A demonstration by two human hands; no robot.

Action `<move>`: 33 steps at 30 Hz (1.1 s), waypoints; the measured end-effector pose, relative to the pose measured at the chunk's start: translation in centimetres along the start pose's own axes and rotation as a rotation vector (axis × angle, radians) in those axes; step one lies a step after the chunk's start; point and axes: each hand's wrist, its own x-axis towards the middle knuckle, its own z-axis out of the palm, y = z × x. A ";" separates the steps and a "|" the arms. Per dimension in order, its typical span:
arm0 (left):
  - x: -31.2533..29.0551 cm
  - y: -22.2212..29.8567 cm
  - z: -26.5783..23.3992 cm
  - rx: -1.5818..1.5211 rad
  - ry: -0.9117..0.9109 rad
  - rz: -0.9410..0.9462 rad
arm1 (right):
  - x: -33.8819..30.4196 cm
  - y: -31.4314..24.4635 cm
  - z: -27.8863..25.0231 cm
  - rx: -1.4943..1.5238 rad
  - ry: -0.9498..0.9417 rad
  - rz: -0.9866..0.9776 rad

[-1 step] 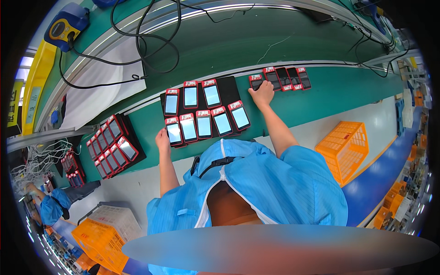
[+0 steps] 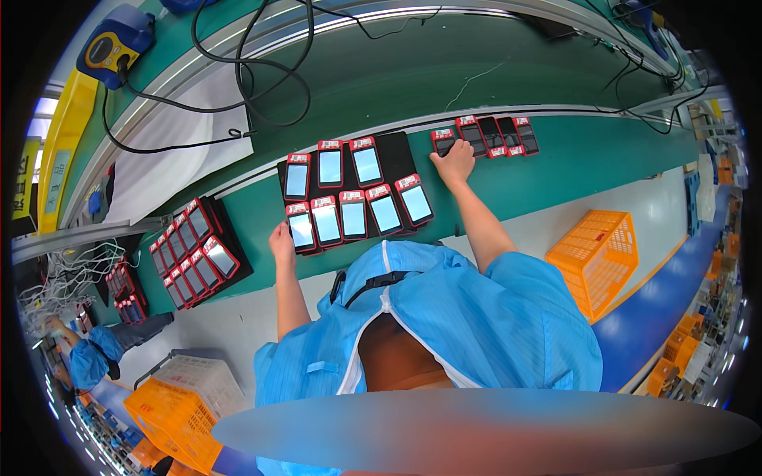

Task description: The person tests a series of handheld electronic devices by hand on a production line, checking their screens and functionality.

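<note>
Several red-framed handheld devices with bright, lit screens lie in two rows on a black tray (image 2: 392, 151) on the green bench. My left hand (image 2: 281, 244) is curled at the tray's near left corner, its fingertips against the edge by the nearest lit device (image 2: 301, 228). What exactly those fingers grip is hidden. To the right of the tray, my right hand (image 2: 455, 162) is closed on a dark-screened handheld device (image 2: 442, 140) lying on the bench, its fingers covering the lower part. Beside it stands a row of more dark-screened devices (image 2: 494, 136).
On the left, another black tray (image 2: 232, 238) carries several red devices. Black cables hang over a white sheet (image 2: 182, 151). An orange crate (image 2: 597, 258) is on the floor at right; orange and grey crates (image 2: 178, 404) sit lower left. Another person's blue sleeve (image 2: 89, 365) shows far left.
</note>
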 end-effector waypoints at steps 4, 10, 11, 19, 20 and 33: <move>0.3 -0.4 -0.1 0.052 0.013 0.011 | 0.0 -0.2 -0.2 -0.003 -0.016 0.007; 1.0 -1.1 -0.3 0.041 0.028 0.004 | 0.0 -0.3 -0.3 0.000 -0.014 0.008; 0.9 -1.0 -0.2 0.042 0.027 0.004 | 0.0 -0.2 -0.2 -0.001 -0.013 0.009; 1.0 -1.3 -0.3 0.033 0.035 0.008 | 0.0 -0.2 0.1 -0.026 -0.003 0.005; 1.0 -1.2 -0.3 0.032 0.036 0.009 | 0.0 -0.3 0.1 -0.025 -0.002 0.004; 1.1 -0.9 0.1 0.071 0.036 0.021 | -0.4 -0.6 -0.5 -0.095 0.029 0.038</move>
